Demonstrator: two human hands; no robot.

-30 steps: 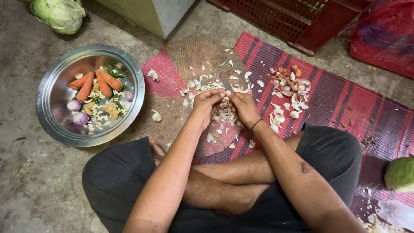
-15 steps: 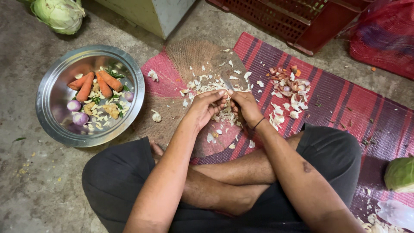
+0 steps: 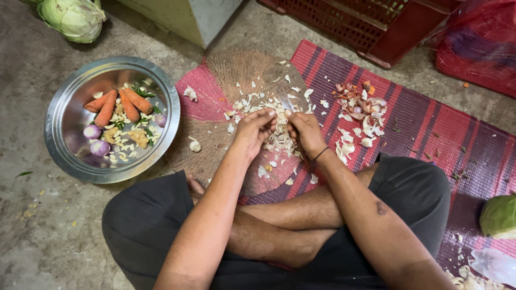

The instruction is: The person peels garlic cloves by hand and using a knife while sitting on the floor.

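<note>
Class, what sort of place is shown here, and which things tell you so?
Probably a floor-level food preparation spot in a home or small kitchen: a steel bowl of carrots, garlic peels under the hands, and a woven mat on bare concrete.

Person wears dark grey/black shorts (image 3: 161,225), plain fabric, no pattern visible, reaching approx. to the knees. Arms bare, no sleeves in view. Lower legs and feet bare, no shoes. Right hand (image 3: 307,131): thin dark band (image 3: 321,154) round the wrist. Small dark mark (image 3: 381,207) on right forearm, shape too small to tell. Left hand (image 3: 252,129): no rings or bands seen.
</note>
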